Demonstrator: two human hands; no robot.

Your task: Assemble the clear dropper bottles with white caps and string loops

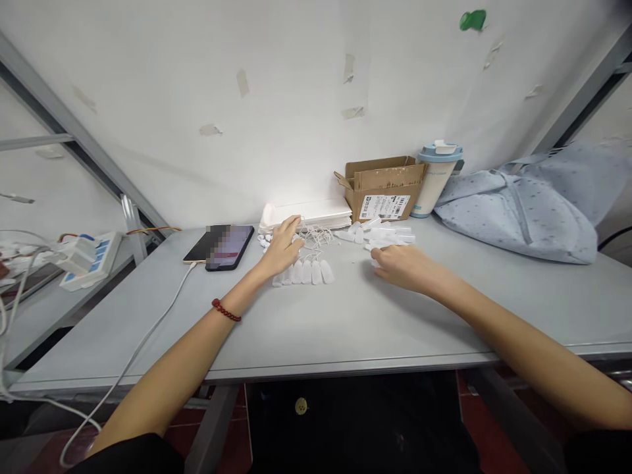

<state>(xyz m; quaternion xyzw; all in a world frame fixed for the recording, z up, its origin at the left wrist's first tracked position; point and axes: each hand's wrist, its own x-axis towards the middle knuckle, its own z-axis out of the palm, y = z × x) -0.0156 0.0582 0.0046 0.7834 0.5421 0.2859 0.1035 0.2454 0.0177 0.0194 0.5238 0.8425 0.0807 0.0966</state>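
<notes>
Tapering wht tabs [316, 272] nr LH [282, 248]

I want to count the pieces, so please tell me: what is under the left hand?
White strings show right of the left hand, and a row of translucent white pieces near its lower edge. Whatever is directly beneath the hand is covered from view.

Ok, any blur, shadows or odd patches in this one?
Head view: the right hand looks slightly soft; head view: a faint shadow falls on the table beneath the right forearm; head view: a pixelated patch covers part of the dark phone.
</notes>
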